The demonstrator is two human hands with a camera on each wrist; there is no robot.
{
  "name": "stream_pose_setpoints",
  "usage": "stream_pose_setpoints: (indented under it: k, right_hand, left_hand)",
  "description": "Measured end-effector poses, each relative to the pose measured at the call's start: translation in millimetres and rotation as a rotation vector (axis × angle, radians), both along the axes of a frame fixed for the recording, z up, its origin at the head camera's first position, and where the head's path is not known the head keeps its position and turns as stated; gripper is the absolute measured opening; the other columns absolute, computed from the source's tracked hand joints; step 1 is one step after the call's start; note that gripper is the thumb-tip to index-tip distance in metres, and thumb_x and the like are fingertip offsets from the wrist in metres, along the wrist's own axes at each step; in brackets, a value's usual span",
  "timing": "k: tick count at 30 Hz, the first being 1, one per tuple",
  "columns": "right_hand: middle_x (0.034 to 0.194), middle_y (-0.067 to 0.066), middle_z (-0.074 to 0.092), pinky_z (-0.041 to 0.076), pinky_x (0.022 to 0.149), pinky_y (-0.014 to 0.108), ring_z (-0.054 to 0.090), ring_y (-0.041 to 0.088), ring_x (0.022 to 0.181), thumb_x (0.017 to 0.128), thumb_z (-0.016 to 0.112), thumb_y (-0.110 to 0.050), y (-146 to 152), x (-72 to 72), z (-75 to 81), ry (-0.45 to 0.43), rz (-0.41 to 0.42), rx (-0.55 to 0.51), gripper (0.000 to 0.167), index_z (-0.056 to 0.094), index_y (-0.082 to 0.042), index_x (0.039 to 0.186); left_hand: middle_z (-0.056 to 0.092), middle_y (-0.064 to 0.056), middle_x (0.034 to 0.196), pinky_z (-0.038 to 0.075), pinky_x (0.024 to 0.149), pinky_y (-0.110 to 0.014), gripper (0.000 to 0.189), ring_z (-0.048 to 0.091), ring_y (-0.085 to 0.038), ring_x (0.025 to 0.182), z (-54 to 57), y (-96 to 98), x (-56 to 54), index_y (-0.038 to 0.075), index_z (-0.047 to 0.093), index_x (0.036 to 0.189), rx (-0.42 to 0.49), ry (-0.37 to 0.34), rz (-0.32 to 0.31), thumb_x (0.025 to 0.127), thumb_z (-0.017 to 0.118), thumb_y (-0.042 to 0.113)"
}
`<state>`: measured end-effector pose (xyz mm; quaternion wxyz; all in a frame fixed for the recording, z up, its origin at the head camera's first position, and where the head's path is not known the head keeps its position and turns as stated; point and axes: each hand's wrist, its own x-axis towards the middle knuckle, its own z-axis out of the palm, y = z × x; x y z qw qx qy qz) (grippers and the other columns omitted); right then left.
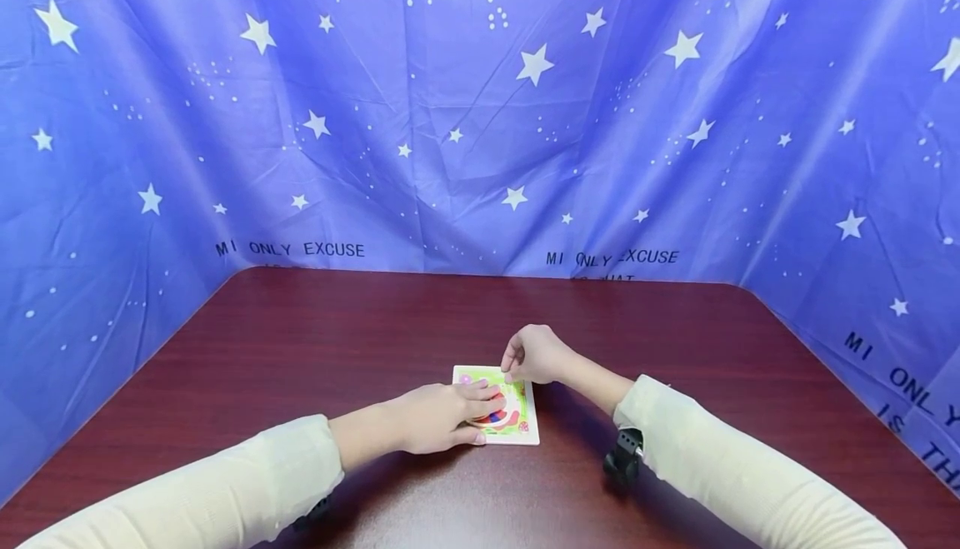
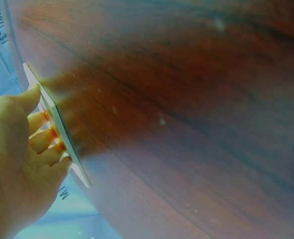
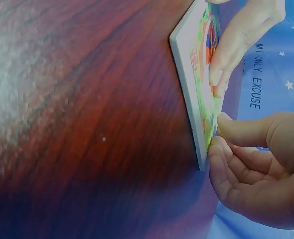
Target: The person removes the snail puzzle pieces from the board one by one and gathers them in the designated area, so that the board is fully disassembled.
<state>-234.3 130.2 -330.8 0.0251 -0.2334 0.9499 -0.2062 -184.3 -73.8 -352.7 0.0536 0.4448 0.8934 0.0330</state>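
A thin square puzzle board [image 1: 533, 428] with a white border and a bright green, pink and red picture lies on the dark red table. My left hand [image 1: 442, 417] rests on its left part, the extended fingers spread over the picture and covering some of it. In the left wrist view, the left thumb [image 2: 33, 97] lies at the board's near edge. At the far right corner, my right hand [image 3: 258, 164] is bent down, with curled fingers and thumb tip close together right at the picture. I cannot tell whether anything is pinched between those tips.
The brown-red tabletop [image 1: 337, 324] extends around the board on all sides. A blue curtain [image 1: 420, 116] with white stars and printed words hangs behind and beside the table. A black wrist device [image 1: 624, 457] sits below the right sleeve [image 1: 720, 449].
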Motion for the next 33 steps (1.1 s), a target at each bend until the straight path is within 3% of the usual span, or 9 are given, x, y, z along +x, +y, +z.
stream_pose_setpoints:
  k: [5,11,22,33]
  right_hand:
    - [0.06,-0.002,0.067,0.045,0.054,0.013,0.053,0.0,0.056,0.065,0.088,-0.009,-1.1,3.0,3.1,0.046,-0.034,0.031,0.014,0.074,-0.008,0.068]
    - [0.061,-0.002,0.068,0.047,0.054,0.012,0.055,-0.001,0.056,0.061,0.09,-0.009,3.6,3.6,2.8,0.063,0.015,0.02,0.018,0.075,-0.007,0.07]
    - [0.059,-0.005,0.063,0.044,0.058,0.015,0.05,0.0,0.054,0.063,0.09,-0.013,6.3,-2.6,3.5,-0.12,-0.01,-0.01,0.022,0.072,-0.009,0.075]
    - [0.067,0.001,0.068,0.046,0.057,0.013,0.053,0.0,0.059,0.056,0.092,-0.011,7.7,7.0,4.3,0.003,0.0,0.007,0.027,0.072,-0.007,0.074]
  left_hand:
    - [0.04,0.003,0.154,0.041,0.112,-0.034,0.052,0.036,-0.012,0.144,0.5,0.9,-0.5,0.022,0.043,0.146,-0.001,0.003,0.003,0.097,0.052,0.039]
    - [0.04,0.003,0.153,0.042,0.111,-0.034,0.053,0.037,-0.013,0.143,-0.6,1.6,0.7,0.022,0.043,0.146,0.003,0.002,0.007,0.097,0.053,0.039]
    - [0.042,0.002,0.152,0.044,0.109,-0.036,0.052,0.039,-0.015,0.142,0.6,1.5,1.7,0.022,0.044,0.146,0.008,0.008,0.003,0.097,0.053,0.039]
    - [0.042,0.001,0.152,0.041,0.112,-0.034,0.052,0.038,-0.015,0.143,1.0,2.9,2.1,0.02,0.045,0.145,0.014,0.008,0.001,0.097,0.054,0.038]
